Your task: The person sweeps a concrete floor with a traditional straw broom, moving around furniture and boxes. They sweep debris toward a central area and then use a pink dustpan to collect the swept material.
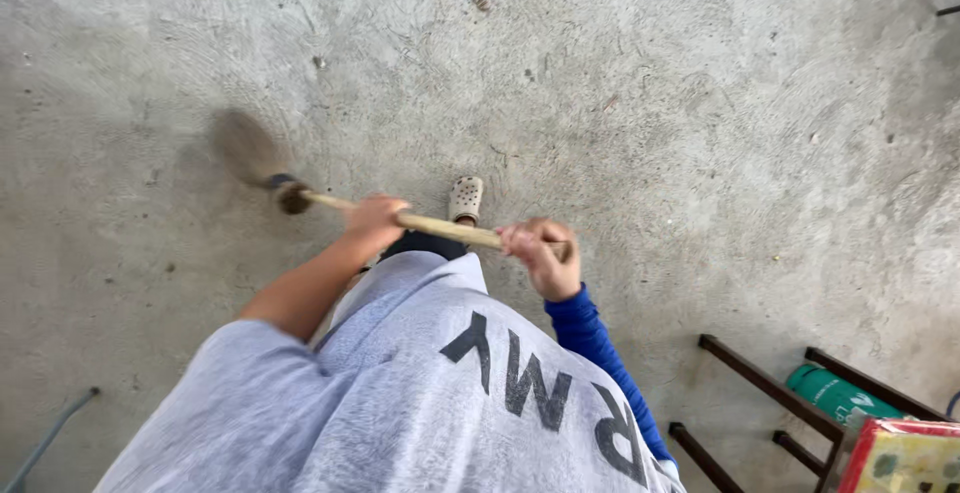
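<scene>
I hold a broom with a pale wooden handle (pixel 440 226) across my body, over a grey concrete floor (pixel 700 123). My left hand (pixel 373 221) grips the handle low down, near the dark binding. My right hand (pixel 543 253), on a blue-sleeved arm, is closed around the handle's upper end. The broom head (pixel 243 145) is blurred with motion at the left, close to the floor. One foot in a pale perforated clog (pixel 465 198) shows just beyond the handle.
A dark metal frame (pixel 765 388) stands at the lower right with a green cylinder (pixel 832 394) and a red-edged patterned object (pixel 905 456) beside it. A thin grey cable (pixel 50 438) lies at the lower left. Small bits of debris (pixel 481 1) dot the floor.
</scene>
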